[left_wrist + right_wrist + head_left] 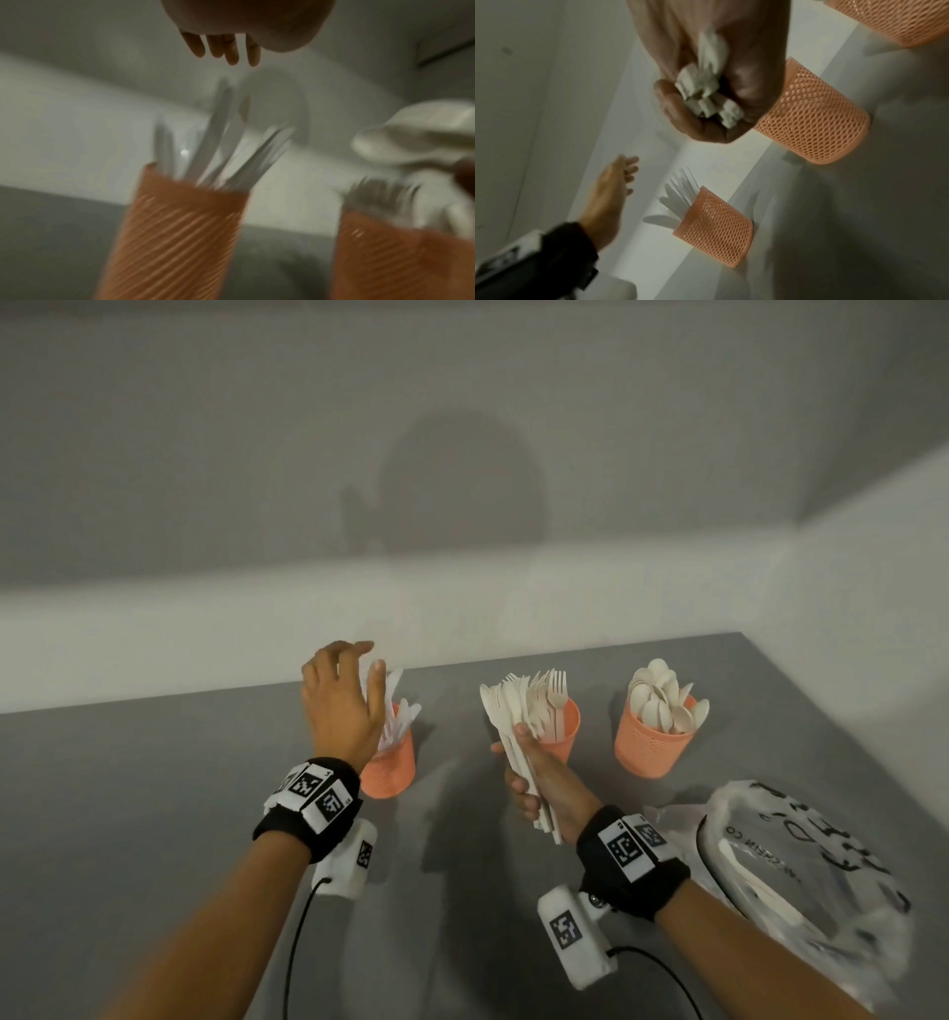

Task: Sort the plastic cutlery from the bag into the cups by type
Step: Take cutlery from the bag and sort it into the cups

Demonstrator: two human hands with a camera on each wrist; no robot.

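Three orange mesh cups stand in a row on the grey table. The left cup (391,765) (177,229) (716,229) holds white knives, the middle cup (562,726) (813,125) holds forks, and the right cup (653,742) holds spoons. My left hand (341,698) (223,48) hovers above the knife cup, fingers spread and holding nothing. My right hand (536,788) (706,101) grips a bundle of white cutlery (513,726) upright in front of the fork cup. The clear plastic bag (811,860) lies at the right.
A white wall runs along the far edge of the table (179,814). The bag has black print and some white cutlery showing inside. Cables trail from the wrist cameras near the front.
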